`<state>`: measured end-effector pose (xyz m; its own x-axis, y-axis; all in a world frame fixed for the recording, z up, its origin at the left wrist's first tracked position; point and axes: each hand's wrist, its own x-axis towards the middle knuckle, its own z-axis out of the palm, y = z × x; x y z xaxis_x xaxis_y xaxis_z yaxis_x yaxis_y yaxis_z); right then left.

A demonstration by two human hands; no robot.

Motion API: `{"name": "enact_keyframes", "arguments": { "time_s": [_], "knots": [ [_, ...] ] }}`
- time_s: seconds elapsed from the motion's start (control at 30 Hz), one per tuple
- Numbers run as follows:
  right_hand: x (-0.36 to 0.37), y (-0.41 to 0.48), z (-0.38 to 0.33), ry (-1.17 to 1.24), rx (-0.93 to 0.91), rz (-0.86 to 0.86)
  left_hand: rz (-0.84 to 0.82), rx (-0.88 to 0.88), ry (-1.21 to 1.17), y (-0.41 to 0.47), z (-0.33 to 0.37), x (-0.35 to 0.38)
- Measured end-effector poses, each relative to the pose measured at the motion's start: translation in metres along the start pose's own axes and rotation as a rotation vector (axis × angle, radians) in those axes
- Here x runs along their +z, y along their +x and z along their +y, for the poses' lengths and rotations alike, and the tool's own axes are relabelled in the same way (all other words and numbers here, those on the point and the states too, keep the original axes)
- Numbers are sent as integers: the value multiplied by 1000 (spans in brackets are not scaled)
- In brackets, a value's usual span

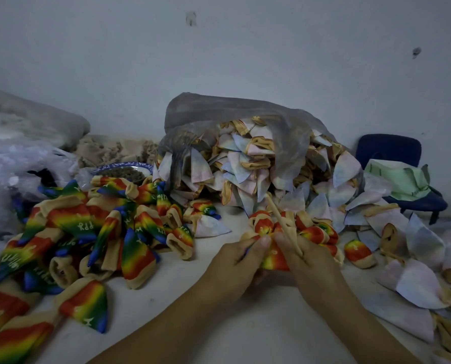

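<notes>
Cone of rainbow fabric [274,258] sits pinched by left hand [234,261] and right hand [311,261], which also clasps wooden stick [279,216]; nearby pile [83,224] reads "PPY".

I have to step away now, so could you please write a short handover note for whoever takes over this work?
Left hand grips the rainbow piece; right hand pinches it too and holds the stick against it.
Seemingly done: rainbow pile on the table, left side.
Left to do: pale pieces in the bag behind and spread at right.
</notes>
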<state>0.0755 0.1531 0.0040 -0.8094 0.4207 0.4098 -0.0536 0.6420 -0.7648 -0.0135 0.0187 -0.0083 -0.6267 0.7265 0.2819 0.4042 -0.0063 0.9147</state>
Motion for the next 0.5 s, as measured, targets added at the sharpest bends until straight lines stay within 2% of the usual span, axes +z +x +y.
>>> {"name": "enact_keyframes", "arguments": {
  "time_s": [0.07,0.13,0.33,0.4,0.5],
  "knots": [
    [0,1,1,-73,-12,72,11,-28,4,-2,2,2],
    [1,1,2,-48,51,72,12,-42,6,-3,3,3],
    [1,-2,-3,153,166,66,34,-114,-78,-2,6,9],
    [5,0,-5,245,177,109,129,-212,-200,2,13,8],
    [8,1,-6,308,111,197,397,-206,-702,16,18,-11]
  ]
}}
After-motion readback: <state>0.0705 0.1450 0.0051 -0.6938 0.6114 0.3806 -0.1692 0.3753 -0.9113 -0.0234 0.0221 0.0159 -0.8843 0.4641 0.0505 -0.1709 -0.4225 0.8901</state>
